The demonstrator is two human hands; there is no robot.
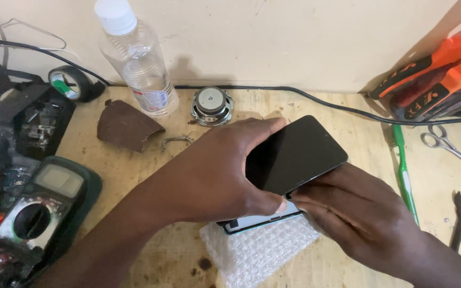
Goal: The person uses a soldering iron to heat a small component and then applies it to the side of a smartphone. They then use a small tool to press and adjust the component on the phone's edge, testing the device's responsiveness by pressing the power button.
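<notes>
Phone (294, 154) with a black screen sits in the middle of the frame, tilted up over a sheet of bubble wrap (257, 248). Left hand (214, 178) wraps its fingers over the phone's upper left edge, thumb pressed on the lower edge. Right hand (353, 213) pinches the lower right edge. Near them stand a plastic bottle (137, 58), a small speaker (212, 105) and a green toothbrush (404, 173). Bare wood shows at the lower left.
</notes>
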